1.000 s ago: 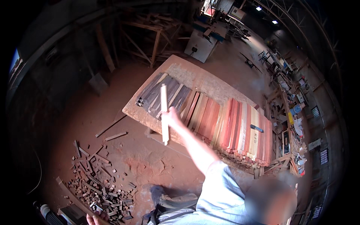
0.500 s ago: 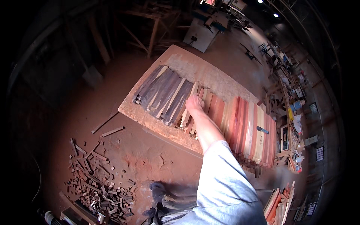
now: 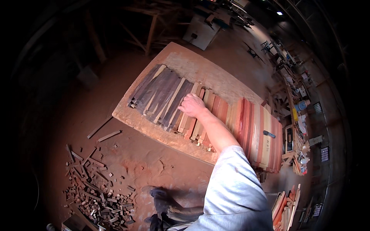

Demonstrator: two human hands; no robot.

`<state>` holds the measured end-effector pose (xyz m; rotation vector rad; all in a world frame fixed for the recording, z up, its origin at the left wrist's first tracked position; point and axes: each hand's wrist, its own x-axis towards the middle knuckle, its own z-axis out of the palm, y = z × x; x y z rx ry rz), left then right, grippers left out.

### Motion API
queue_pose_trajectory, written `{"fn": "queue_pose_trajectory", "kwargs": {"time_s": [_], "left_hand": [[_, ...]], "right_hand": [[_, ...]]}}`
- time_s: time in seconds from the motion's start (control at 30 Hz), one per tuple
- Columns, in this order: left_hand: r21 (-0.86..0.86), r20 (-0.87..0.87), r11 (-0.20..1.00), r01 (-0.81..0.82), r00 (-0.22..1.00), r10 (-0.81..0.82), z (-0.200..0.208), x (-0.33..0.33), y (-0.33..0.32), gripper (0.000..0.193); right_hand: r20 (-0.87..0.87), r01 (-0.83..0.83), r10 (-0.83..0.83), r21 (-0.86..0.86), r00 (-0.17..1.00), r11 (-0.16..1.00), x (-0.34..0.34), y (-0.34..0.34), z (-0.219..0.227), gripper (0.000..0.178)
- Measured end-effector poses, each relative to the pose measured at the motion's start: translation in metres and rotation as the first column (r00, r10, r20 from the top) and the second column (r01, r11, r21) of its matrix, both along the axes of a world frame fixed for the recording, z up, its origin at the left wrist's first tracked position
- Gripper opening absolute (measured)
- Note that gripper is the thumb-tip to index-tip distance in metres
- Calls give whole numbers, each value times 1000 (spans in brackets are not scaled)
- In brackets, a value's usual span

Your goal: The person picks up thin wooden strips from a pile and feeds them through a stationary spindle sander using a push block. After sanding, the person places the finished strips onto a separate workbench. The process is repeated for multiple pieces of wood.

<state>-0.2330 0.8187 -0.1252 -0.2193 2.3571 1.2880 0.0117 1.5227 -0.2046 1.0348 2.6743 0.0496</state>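
My right hand [image 3: 191, 106] reaches over a row of long wooden strips laid side by side. Its fingers are curled down onto a light pinkish-brown wooden strip [image 3: 185, 124], whose near end shows below the hand; the fingertips are partly hidden. To its left lie dark brown strips [image 3: 154, 96], a few with pale streaks. On the right, reddish and tan strips [image 3: 220, 109] continue the row, and a glossy red stack [image 3: 246, 123] stands beyond. A dark marker-like stick [image 3: 269, 134] rests on that stack. My left hand is out of view.
The strips lie on a dusty board-topped table [image 3: 133, 119]. A heap of small wood offcuts [image 3: 104, 204] covers the floor at lower left. More long strips [image 3: 285, 208] stand at lower right. A cluttered bench [image 3: 295, 115] runs along the right side.
My right hand has moved slightly left along the row, toward the dark strips. Strips near it have spread, showing a reddish one beside the hand. The view has shifted a little.
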Motion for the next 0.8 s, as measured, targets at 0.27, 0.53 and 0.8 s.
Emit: {"fn": "queue_pose_trajectory", "kwargs": {"time_s": [0.27,0.53,0.8], "left_hand": [[213,88,950,228,964,-251,-14,-8,57,36],[715,35,595,366,832,-554,10,61,243,26],[281,-287,142,949,224,-931,-2,108,380,49]], "right_hand": [[-470,311,-358,-177,807,934,-31,-73,6,38],[-475,-383,-600,-879,644,285,-47,-370,109,82],[-320,-22,-933,-947,163,321,50,-339,66,42]]}}
